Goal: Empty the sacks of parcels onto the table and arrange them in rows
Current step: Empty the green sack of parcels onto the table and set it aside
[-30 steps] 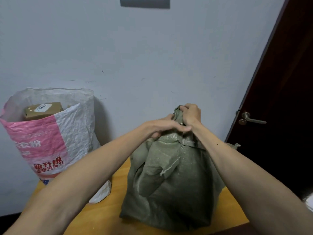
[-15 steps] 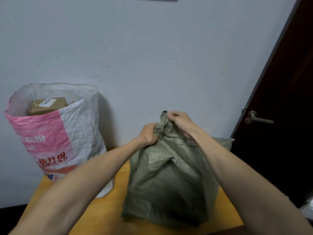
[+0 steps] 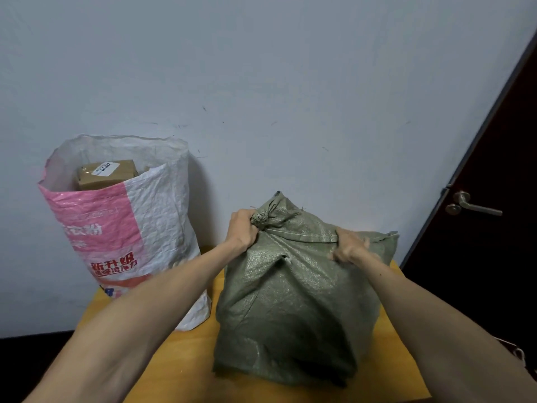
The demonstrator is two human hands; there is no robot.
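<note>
Grips the bunched, knotted neck of the green woven sack [image 3: 290, 301] with the left grip [image 3: 242, 231], fingers curled tight round the twist of fabric. Clutches the same sack's stitched top edge farther right with the right grip [image 3: 350, 248], fingers curled into the cloth, outline blurred. Holds the sack upright on the yellow wooden counter [image 3: 189, 359], right of the middle, bulging and closed at the top, contents hidden. Leaves to its left, near but apart, a pink-and-white sack [image 3: 130, 228] upright at the counter's far left corner against the pale wall [image 3: 261, 68], mouth open, with a brown cardboard parcel [image 3: 107, 174] bearing a white label at the top inside. Faces a dark door [image 3: 499, 141] at the right, with a metal lever handle [image 3: 470, 205].
</note>
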